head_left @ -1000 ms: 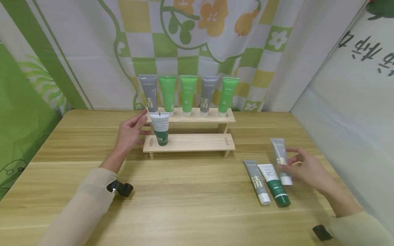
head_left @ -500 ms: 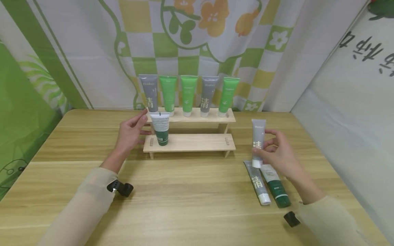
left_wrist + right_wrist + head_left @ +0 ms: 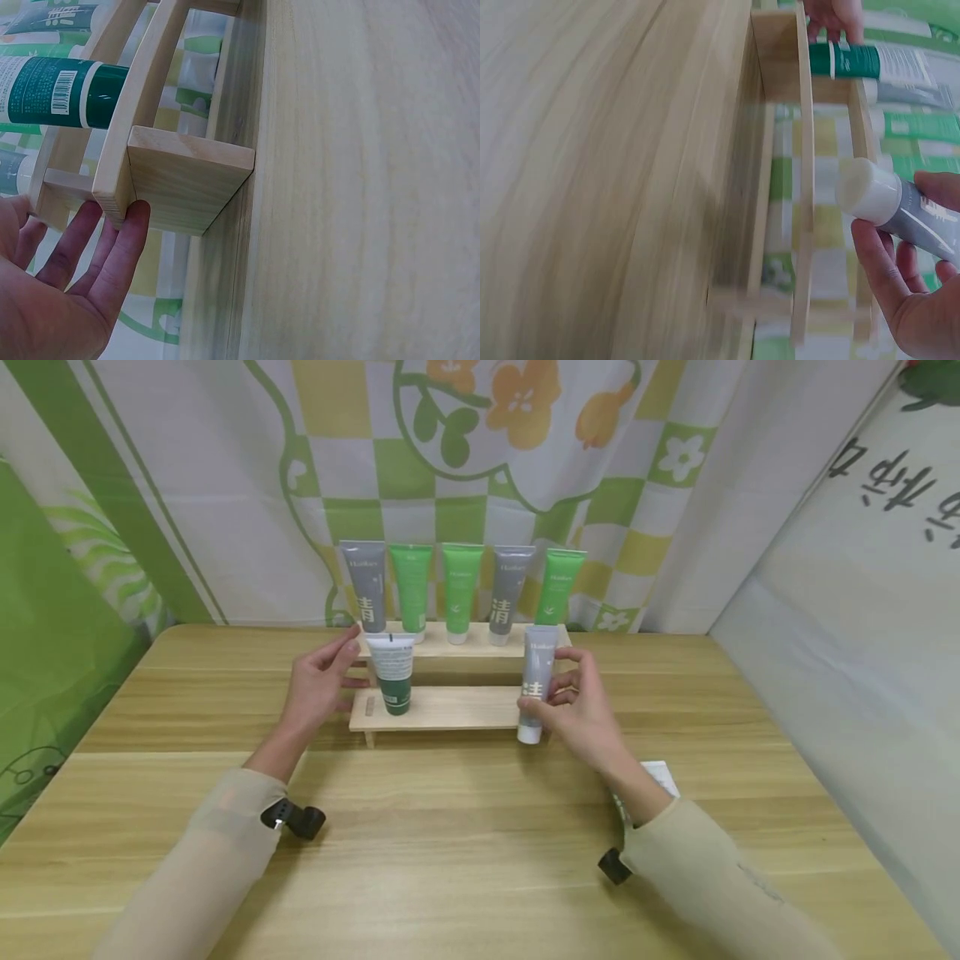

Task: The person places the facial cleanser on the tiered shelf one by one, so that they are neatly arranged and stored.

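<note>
My right hand (image 3: 588,718) pinches a grey squeeze tube (image 3: 540,660), cap down, in front of the right end of a two-step wooden stand (image 3: 457,712). In the right wrist view the tube's white cap (image 3: 870,191) is tilted and apart from the lower step. My left hand (image 3: 317,683) touches the stand's left end, its extended fingertips (image 3: 135,214) against the lower step's end in the left wrist view. A white-and-green tube (image 3: 393,672) stands cap down on the lower step's left part.
Grey tubes (image 3: 365,585) and green tubes (image 3: 460,585) stand in a row on the upper step. Under the right forearm a white tube end (image 3: 660,775) shows on the wooden table (image 3: 420,860). A patterned curtain (image 3: 405,468) hangs behind.
My right hand has carried the grey tube leftward from the right side of the table to the stand's right end. The forearm now covers most of the tubes lying there. My left hand stays put.
</note>
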Motion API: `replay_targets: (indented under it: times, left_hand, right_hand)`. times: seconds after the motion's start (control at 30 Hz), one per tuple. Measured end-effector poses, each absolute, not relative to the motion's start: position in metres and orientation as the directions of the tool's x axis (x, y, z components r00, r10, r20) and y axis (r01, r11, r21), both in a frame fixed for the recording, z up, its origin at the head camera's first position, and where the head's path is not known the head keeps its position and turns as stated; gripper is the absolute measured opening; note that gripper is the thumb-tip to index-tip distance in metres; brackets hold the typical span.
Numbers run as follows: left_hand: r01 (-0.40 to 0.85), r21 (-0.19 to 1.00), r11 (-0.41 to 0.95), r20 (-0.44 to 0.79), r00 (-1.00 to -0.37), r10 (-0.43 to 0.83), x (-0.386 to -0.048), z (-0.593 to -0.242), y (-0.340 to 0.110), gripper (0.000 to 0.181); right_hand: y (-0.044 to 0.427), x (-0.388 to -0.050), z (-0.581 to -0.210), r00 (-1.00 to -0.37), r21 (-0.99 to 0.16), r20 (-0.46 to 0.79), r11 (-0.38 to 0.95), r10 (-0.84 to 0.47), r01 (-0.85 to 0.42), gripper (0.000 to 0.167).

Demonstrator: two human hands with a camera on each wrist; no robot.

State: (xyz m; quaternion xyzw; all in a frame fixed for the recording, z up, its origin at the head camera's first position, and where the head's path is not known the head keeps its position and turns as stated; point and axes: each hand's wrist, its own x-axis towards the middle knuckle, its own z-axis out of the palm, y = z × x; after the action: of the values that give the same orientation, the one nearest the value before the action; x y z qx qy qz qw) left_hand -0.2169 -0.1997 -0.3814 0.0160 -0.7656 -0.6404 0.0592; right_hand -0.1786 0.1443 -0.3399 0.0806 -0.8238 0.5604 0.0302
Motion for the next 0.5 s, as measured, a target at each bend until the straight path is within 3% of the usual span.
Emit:
replay_targets:
  times: [0.23, 0.5]
  left_hand:
    - [0.055, 0.985, 0.163, 0.072, -0.992, -0.100, -0.217, -0.382, -0.199, 0.055]
    - [0.048, 0.987, 0.151, 0.063, -0.994, -0.093, -0.216, -0.381, -0.199, 0.053]
  right_hand:
    - [0.099, -0.186, -0.346, -0.954, -0.883, 0.276, 0.362, -0.118, -0.300, 0.076]
    - [0.060, -0.190, -0.358, -0.935, -0.866, 0.343, 0.357, -0.085, -0.350, 0.075]
